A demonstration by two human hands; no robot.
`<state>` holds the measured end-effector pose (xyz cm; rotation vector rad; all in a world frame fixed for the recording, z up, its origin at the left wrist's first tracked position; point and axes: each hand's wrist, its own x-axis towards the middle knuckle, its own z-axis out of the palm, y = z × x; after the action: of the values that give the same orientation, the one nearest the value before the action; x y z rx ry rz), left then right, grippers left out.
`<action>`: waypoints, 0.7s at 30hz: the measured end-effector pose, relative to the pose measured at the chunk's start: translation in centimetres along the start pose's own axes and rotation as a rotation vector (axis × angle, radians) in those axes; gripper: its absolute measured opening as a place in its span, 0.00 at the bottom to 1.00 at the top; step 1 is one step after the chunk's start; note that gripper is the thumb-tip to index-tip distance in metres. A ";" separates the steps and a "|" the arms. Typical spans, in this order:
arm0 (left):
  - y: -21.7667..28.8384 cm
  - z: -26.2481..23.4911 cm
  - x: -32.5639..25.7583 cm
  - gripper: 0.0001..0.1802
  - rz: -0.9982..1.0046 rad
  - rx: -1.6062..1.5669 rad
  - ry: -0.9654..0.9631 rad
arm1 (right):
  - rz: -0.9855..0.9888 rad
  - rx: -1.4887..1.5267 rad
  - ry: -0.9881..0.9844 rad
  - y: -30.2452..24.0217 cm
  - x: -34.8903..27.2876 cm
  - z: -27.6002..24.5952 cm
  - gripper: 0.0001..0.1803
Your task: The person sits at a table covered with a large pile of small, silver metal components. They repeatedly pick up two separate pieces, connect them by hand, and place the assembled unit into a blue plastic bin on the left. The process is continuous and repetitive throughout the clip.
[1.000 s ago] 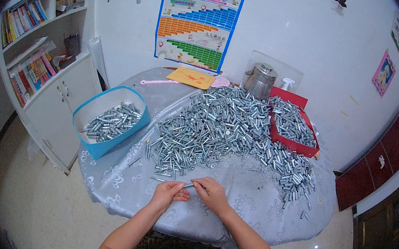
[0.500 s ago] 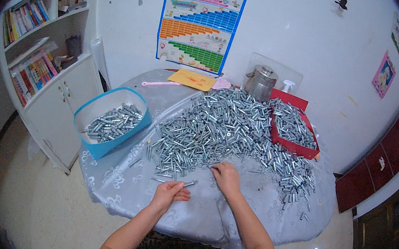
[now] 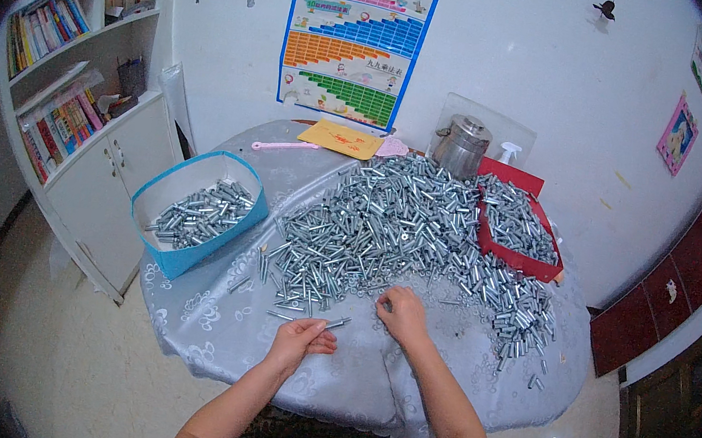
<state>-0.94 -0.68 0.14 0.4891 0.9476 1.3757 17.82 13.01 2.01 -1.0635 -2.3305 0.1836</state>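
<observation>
Big round-edged table (image 3: 452, 392) here under a shiny silver cloth, with a huge pile of bolts (image 3: 386, 214) sprawled across it. Blue box (image 3: 209, 254) on the left has a load of them inside, and the red box (image 3: 522, 263) on the right is pretty full too. Metal pot (image 3: 461, 149) behind the heap. Left hand (image 3: 302, 342) is gripping one bolt (image 3: 338, 323) near the front edge; right hand (image 3: 403, 314) has its fingers curled by the pile, can't tell if they've got anything.

right hand (image 3: 402, 313) | moved off metal rod (image 3: 340, 323) | beside hardware pile (image 3: 376, 222), contact unclear
</observation>
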 end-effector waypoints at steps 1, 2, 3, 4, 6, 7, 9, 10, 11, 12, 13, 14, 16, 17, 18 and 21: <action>0.0 0.0 0.0 0.13 0.000 -0.003 -0.001 | 0.021 0.022 -0.010 0.1 0.0 0.0 0.05; 0.0 0.0 0.0 0.13 -0.003 -0.005 -0.005 | 0.042 0.044 -0.020 0.2 -0.1 0.1 0.05; -0.1 -0.1 0.1 0.14 -0.004 -0.007 -0.008 | 0.063 0.066 -0.030 0.2 -0.1 0.1 0.05; -0.1 -0.1 0.1 0.14 -0.006 -0.009 -0.012 | 0.050 0.053 -0.031 0.2 -0.1 0.1 0.06; -0.1 -0.2 0.1 0.14 -0.005 -0.008 -0.012 | 0.023 0.027 -0.031 0.2 -0.1 0.0 0.07; -0.1 -0.2 0.1 0.14 -0.004 -0.007 -0.012 | -0.004 0.009 -0.012 0.2 -0.1 0.0 0.07; -0.1 -0.2 0.1 0.14 -0.001 -0.003 -0.009 | -0.059 -0.026 0.024 -0.1 0.0 -0.2 0.09; -0.1 -0.2 0.1 0.14 0.001 -0.002 -0.007 | -0.002 0.023 0.021 -0.5 0.0 -0.4 0.09; -0.1 -0.2 0.1 0.14 -0.001 -0.006 -0.003 | 0.054 0.072 0.018 -1.0 -0.2 -0.8 0.09; -0.2 -0.3 0.1 0.15 -0.006 -0.009 0.001 | 0.113 0.121 0.014 -1.5 -0.3 -1.1 0.09; -0.2 -0.3 0.1 0.15 -0.010 -0.013 0.005 | 0.164 0.301 -0.010 -1.9 -0.4 -1.1 0.09; -0.2 -0.3 0.1 0.15 -0.010 -0.011 0.004 | 0.214 0.480 -0.034 -2.3 -0.4 -1.1 0.10; 0.0 -0.1 0.1 0.15 -0.014 -0.006 -0.001 | 0.267 0.750 -0.081 -3.1 -0.9 -1.0 0.11; -0.1 -0.1 0.1 0.15 -0.014 -0.008 0.001 | 0.267 0.842 -0.107 -3.5 -1.2 -0.8 0.12; -0.1 -0.2 0.1 0.15 -0.013 -0.009 0.002 | 0.265 0.933 -0.132 -3.8 -1.5 -0.7 0.13; -0.1 -0.1 0.1 0.15 -0.021 -0.005 0.006 | 0.251 0.910 -0.182 -4.3 -1.9 -0.4 0.14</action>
<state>-1.02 -0.66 0.00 0.4707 0.9510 1.3611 16.20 8.66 3.01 -0.8522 -1.8704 1.3295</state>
